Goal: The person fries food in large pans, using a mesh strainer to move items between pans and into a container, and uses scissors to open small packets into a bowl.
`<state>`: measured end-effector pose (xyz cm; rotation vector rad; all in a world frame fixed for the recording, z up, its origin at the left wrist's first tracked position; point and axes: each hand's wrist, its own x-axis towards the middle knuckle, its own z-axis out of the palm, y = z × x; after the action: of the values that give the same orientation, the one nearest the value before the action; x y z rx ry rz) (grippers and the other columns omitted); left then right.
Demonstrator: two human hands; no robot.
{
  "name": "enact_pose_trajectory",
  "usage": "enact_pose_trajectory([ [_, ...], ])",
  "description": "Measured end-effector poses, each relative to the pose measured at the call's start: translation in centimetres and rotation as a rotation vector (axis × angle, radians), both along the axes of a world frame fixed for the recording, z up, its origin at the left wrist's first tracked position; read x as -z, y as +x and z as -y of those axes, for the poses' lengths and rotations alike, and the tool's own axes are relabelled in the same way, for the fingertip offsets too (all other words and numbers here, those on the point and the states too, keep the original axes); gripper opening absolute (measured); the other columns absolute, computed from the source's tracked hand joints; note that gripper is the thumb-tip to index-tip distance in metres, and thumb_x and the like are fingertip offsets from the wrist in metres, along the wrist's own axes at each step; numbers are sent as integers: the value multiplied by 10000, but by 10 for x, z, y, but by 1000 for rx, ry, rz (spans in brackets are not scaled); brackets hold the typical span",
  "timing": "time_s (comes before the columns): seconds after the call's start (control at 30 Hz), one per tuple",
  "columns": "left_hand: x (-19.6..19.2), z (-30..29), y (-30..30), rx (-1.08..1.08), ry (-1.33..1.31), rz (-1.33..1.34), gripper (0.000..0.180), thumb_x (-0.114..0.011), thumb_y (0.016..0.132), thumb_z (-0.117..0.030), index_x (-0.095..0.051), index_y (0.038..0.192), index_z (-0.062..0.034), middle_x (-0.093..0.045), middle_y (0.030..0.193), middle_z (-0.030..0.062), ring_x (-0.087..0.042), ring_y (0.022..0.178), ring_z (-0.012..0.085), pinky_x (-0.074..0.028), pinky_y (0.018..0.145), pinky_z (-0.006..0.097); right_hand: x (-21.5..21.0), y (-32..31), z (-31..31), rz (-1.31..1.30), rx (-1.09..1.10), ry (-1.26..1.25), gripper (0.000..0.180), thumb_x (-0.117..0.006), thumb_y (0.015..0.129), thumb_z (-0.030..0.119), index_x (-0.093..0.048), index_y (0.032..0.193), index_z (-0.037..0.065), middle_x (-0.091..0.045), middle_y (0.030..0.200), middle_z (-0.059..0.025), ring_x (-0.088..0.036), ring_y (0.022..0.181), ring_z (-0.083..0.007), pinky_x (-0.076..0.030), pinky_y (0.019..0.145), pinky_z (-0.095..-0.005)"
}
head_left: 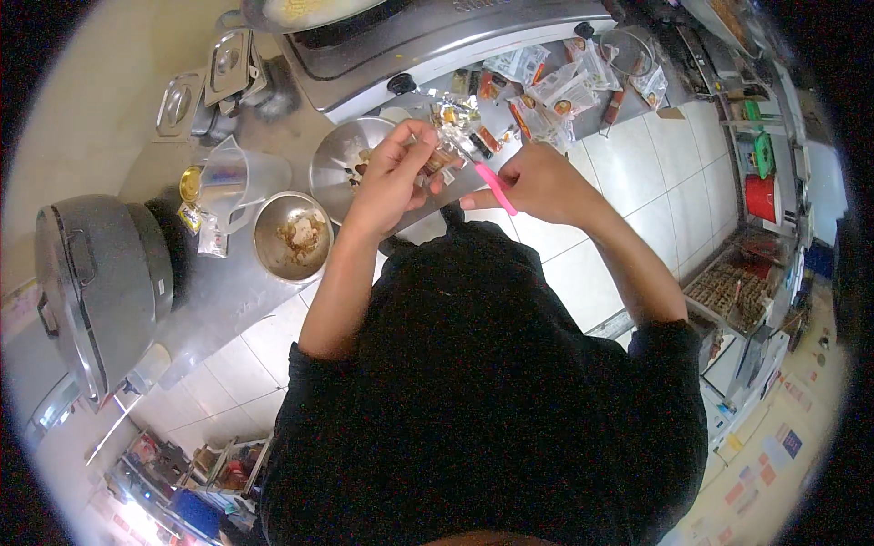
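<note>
"Pink-handled scissors (496, 188): where?"
"Upper centre, gripped in the right hand (544, 187); the left hand (391, 177) pinches a small packet (443, 165) beside them."
"Further off?"
"A small steel bowl (269, 242), a larger bowl (328, 164), left of centre on the table (218, 296); a pan (350, 9), top edge."

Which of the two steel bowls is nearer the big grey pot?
The smaller bowl, with a pale lump inside; the larger bowl sits farther off, partly behind the left hand.

Place: remotely I see a kitchen | Cooking: gas stove (364, 68), pan (259, 13) with food | Vessels: large lidded pot (123, 291), steel bowls (268, 226), plastic jug (241, 177) | Surface: metal worktop (218, 293)
</note>
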<state>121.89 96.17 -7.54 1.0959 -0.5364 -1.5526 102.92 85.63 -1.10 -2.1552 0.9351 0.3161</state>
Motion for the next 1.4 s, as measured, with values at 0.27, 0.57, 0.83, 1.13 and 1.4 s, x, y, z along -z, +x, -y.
enact_pose_trajectory([
  [0.27,12,6,3,37,12,31,232,-515,1011,-369,-528,1073,-146,-701,905,56,-492,589,41,-236,409,166,24,1,-1,93,70,34,712,-774,713,618,-565,488,-24,-406,418,-39,-411,425,-144,-344,444,-313],
  [0.57,25,9,9,54,62,63,234,-533,1006,-345,-530,1090,-126,-700,916,67,-501,585,54,-259,395,177,50,8,5,122,72,195,685,-738,736,637,-618,543,-10,-466,467,-31,-464,465,-138,-346,459,-298],
  [0.83,42,-29,55,-139,192,344,197,-544,996,-269,-563,1104,-106,-619,799,20,-558,614,75,-408,442,222,76,-12,2,116,179,483,668,-653,784,679,-672,677,20,-564,600,-37,-544,599,-135,-404,565,-280],
  [1.13,70,-47,100,122,-134,1595,234,-618,896,-146,-622,1117,-68,-669,862,156,-663,735,294,-527,646,373,109,55,-10,141,117,323,655,-708,735,657,-690,732,2,-633,652,-91,-621,645,-174,-482,632,-310],
  [1.4,42,-29,76,71,51,1256,281,-722,818,-106,-654,1089,-69,-714,875,142,-705,808,262,-540,719,371,155,119,-34,717,336,246,324,-831,750,130,-633,982,22,-682,847,-44,-611,745,-91,-499,706,-255],
])
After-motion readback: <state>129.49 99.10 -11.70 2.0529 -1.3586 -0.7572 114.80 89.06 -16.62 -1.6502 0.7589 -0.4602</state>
